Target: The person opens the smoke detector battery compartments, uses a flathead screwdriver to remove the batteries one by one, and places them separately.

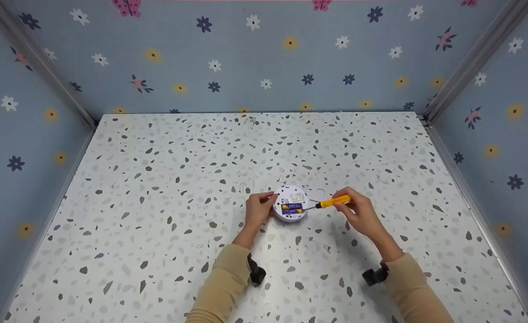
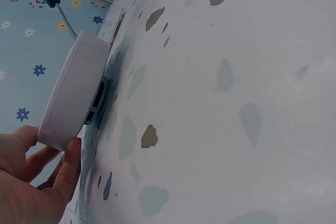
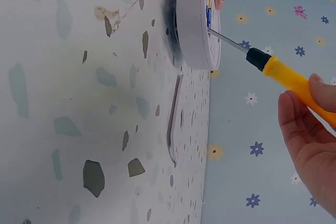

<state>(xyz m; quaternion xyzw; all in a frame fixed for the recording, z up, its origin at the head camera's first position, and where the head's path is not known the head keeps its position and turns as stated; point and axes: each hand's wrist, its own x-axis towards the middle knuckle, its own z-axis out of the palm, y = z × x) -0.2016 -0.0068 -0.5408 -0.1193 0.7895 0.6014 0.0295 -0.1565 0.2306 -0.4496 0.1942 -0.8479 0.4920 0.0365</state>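
Observation:
A round white battery-powered device (image 1: 296, 194), which looks like a smoke alarm, has its battery side facing up. Blue and yellow batteries (image 1: 292, 209) sit side by side in its recess. My left hand (image 1: 257, 208) grips the device's left edge, thumb at the upper rim and fingers lower down, as the left wrist view shows. With my right hand (image 1: 358, 213) I hold a screwdriver (image 1: 335, 201) by its yellow handle. The metal shaft slants down to the left, its tip right at the battery ends. In the left wrist view a dark slotted part (image 2: 96, 103) shows under the device.
A thin white disc-like piece (image 3: 176, 124) lies on the speckled tabletop (image 1: 178, 179), close to the device's right side. Flower-patterned panels (image 1: 264, 54) rise behind the table and at both sides. Dark wrist cameras (image 1: 257, 271) are strapped at both cuffs.

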